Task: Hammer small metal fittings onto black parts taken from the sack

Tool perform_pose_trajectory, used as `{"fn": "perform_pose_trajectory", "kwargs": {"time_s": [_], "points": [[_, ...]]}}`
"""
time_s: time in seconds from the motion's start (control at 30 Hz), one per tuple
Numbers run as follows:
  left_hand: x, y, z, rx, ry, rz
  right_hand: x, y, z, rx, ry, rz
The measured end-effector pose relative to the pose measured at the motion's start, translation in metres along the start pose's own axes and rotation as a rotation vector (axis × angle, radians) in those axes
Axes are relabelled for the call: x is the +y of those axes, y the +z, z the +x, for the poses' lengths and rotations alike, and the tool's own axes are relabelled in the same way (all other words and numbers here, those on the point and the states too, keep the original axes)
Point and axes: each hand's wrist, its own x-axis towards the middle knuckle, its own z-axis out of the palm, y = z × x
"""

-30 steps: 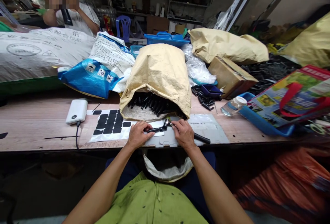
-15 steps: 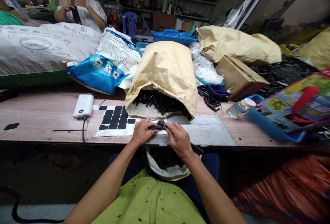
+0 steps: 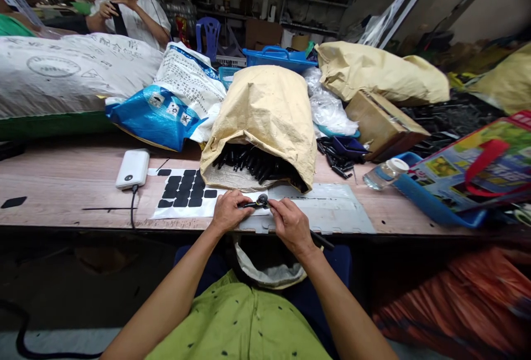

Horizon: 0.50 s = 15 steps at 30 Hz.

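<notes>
Now my right hand (image 3: pixel 290 224) is sliding nearer, both hands pinching the little black part (image 3: pixel 258 202) together with my left hand (image 3: pixel 228 210), so I am pressing slowly and straight.

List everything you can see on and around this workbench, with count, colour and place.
black part: one, black, held between both hands at bench edge
paper sack: one, tan, open, black parts inside, behind the hands
sticker sheet: one, white with black pads, left of hands
power bank: one, white, cabled, left of sheet
grey plate: one, under and right of hands
water bottle: one, clear, lying at right
blue tray: one, far right
co-worker: one, white shirt, far left
left hand: shut on black part
right hand: shut on black part
</notes>
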Motion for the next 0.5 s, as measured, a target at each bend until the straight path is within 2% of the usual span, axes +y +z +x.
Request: {"fn": "perform_pose_trajectory", "kwargs": {"time_s": [0.13,0.27,0.4,0.5], "points": [[0.001,-0.001,0.000,0.001,0.006,-0.001,0.007,0.000,0.000,0.031,0.028,0.012],[0.000,-0.001,0.000,0.014,0.025,-0.039,0.029,-0.002,0.003,0.089,0.049,-0.020],[-0.002,-0.002,0.000,0.027,0.033,-0.079,0.056,-0.001,0.003,0.056,0.062,-0.154],[-0.001,-0.002,-0.001,0.025,0.027,-0.085,0.066,0.002,0.001,0.042,0.068,-0.211]]}}
